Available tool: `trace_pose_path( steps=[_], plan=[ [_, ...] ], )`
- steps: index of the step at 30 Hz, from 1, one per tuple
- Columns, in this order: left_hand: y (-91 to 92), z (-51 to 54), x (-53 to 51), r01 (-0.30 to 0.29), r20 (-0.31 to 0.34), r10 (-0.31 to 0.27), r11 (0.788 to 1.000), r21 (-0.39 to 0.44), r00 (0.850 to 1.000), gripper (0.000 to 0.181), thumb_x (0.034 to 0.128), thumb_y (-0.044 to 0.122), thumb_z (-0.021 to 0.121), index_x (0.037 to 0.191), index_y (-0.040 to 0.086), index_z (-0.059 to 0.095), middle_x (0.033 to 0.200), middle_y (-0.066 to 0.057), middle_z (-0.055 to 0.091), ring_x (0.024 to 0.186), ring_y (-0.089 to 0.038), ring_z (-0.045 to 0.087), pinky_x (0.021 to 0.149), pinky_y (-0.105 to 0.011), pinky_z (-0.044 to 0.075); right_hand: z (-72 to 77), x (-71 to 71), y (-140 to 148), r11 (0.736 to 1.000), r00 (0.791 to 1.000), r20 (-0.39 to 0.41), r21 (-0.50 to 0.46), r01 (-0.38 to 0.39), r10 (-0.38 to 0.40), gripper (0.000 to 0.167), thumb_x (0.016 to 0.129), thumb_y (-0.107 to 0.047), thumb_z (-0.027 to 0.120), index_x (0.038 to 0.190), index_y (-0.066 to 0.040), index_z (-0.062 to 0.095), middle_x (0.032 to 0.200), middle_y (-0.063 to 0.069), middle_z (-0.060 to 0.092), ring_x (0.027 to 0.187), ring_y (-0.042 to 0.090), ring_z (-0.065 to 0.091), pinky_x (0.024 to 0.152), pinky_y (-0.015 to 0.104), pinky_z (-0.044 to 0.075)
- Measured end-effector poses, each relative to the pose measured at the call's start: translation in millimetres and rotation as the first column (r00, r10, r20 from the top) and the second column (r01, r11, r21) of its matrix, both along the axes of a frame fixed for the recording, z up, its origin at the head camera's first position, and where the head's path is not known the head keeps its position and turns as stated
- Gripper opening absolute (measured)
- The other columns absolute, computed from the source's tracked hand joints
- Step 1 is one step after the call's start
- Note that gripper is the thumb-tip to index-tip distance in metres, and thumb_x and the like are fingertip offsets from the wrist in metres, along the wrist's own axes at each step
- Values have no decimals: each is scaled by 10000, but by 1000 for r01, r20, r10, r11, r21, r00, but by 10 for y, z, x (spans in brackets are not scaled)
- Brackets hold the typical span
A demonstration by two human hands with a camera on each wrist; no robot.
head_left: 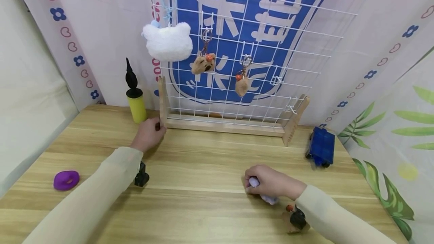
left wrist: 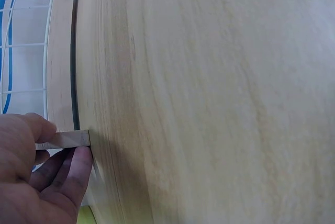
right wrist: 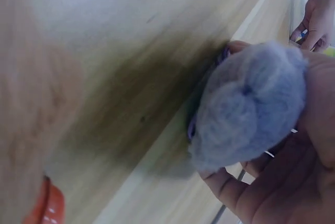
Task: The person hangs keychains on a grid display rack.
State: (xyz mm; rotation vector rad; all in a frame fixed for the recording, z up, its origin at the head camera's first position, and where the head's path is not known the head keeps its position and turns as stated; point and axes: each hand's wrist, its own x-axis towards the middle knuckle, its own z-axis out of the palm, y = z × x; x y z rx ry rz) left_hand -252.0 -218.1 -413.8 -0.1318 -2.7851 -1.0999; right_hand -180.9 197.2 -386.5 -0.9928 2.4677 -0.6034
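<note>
The left hand pinches the lower end of the rack's left wooden foot; the left wrist view shows thumb and fingers on both sides of the wood. Over the right part of the table, the right hand holds a small fuzzy pale purple plush, its fingers curled round it. A purple ring or cord shows at the plush's edge in the right wrist view. Beside the right wrist lies a brown plush with an orange-red piece, partly hidden by the wrist camera.
On the white wire grid hang a white fluffy plush and two brown plush keychains; some hooks hold nothing. A yellow pump stands left of the rack, a purple ring lies at left, a blue toy cart at right.
</note>
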Motion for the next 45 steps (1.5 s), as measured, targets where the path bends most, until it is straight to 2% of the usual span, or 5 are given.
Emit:
trace_pose_path(
  steps=[14, 26, 33, 38, 45],
  plan=[
    [-18, -31, -11, -2, -5, 2, 1000, 14, 1000, 156, 993, 57, 554, 1001, -80, 628, 800, -161, 615, 664, -218, 524, 595, -312, 426, 60, -10, 84, 992, 998, 37, -112, 49, -45, 92, 1029, -180, 661, 939, -164, 650, 875, -37, 661, 726, -1, 538, 684, 213, 478],
    [4, -11, 12, 2, -7, -1, 1000, 16, 1000, 156, 992, 60, 549, 994, -77, 624, 783, -151, 604, 650, -210, 516, 588, -309, 420, 47, -89, 159, 962, 972, 186, -201, 184, -147, 121, 1114, -157, 474, 1089, -41, 499, 963, 126, 743, 863, 126, 727, 736, 247, 576],
    [4, -13, 3, 0, -15, 0, 1000, 9, 1000, 141, 991, 64, 554, 971, -63, 614, 783, -147, 601, 656, -213, 515, 593, -307, 417, 12, -139, 212, 919, 932, 336, -309, 245, -136, 155, 1085, -92, 524, 1125, 49, 473, 893, 203, 730, 791, 115, 698, 679, 253, 567],
    [13, 7, 7, -3, -13, 3, 1000, 12, 1000, 152, 990, 66, 552, 974, -71, 618, 785, -154, 601, 654, -218, 511, 589, -300, 416, 31, -181, 262, 905, 911, 395, -333, 264, -120, 291, 1063, -81, 573, 1235, 127, 467, 910, 165, 729, 831, 111, 708, 762, 256, 579],
    [28, 31, 29, -3, 5, 3, 1000, 14, 1000, 171, 999, 66, 544, 1014, -86, 621, 827, -177, 624, 677, -222, 530, 602, -306, 436, 78, -182, 273, 901, 922, 368, -349, 258, -122, 311, 1046, -76, 604, 1244, 161, 558, 930, 216, 720, 817, 120, 717, 768, 265, 610]
  ],
)
